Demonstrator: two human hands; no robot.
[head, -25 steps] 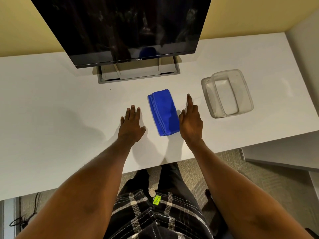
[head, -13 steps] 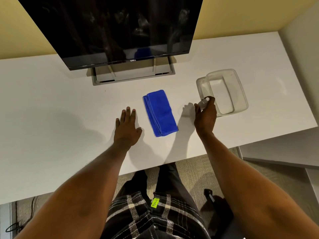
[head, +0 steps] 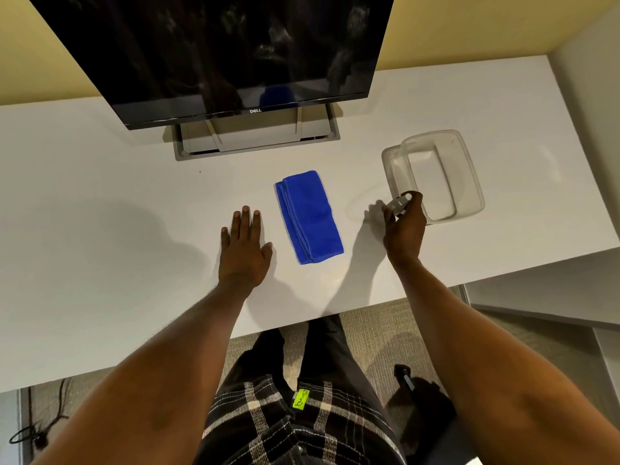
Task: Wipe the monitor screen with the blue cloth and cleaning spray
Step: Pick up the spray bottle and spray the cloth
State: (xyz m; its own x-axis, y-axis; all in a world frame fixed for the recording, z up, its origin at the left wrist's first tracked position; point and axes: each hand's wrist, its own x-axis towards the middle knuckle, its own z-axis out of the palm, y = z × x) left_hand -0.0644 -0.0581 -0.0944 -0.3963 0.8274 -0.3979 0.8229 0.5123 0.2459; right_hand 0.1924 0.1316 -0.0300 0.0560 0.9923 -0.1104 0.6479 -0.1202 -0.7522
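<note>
The blue cloth (head: 308, 216) lies folded into a long strip on the white worktop (head: 100, 229), between the two hands and touched by neither. It sits just to the right of the left fingers (head: 246, 219) and well to the left of the right ones. The left hand (head: 243, 250) rests palm down on the worktop, fingers straight and released, holding nothing. The right hand (head: 404, 226) is lifted, its fingers curled round a small clear bottle (head: 399, 204) (presumably the cleaning spray, though it is too small to make out a nozzle).

Beyond both sets of fingers stands the monitor (head: 218, 52), its dark screen showing smears and reflections, on a grey stand base (head: 255, 139).

The step in hand looks like fetching the spray, with wiping not yet begun. The next move probably calls for aiming the bottle at the cloth or screen, and for the left fingers to reach right and pick up the cloth.

Just past the right fingertips sits a clear plastic tub (head: 469, 182). I can make out nothing inside it. A second clear piece, possibly its lid, sits offset beneath it.
</note>
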